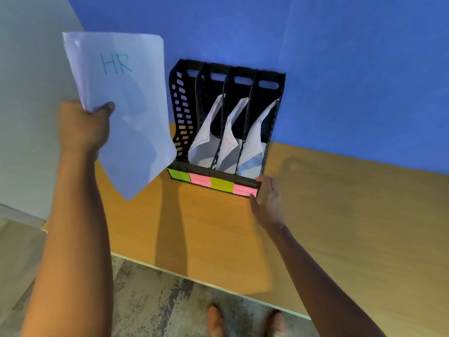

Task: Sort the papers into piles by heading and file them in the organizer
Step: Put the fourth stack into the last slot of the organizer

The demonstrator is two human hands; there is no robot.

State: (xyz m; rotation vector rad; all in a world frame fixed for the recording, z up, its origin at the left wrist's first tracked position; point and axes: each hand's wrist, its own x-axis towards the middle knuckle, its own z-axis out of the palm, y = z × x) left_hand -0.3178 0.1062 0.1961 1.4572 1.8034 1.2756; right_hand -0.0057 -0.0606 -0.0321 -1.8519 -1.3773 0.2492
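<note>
We pinch a thin, limp stack of white paper sheets headed "HR" (121, 110) in our left hand (83, 127) above the smooth wooden worktop's (340, 215) left edge, while our right hand's (267, 203) relaxed fingers touch the perforated black plastic four-slot organizer (184, 105) at the back edge.

White sheaf of papers (126, 113) up high, "HR" scrawled across it in teal-blue ink. The organizer (184, 110) is black, its side wall punched with a hole pattern. Along its front: sticky labels (222, 185) running green, pink, green, pink (red handwriting on them). White papers (204, 139) in the slots. Orange-brown woodgrain desk (340, 215), solid blue wall (340, 57), mottled grey floor (155, 300).
</note>
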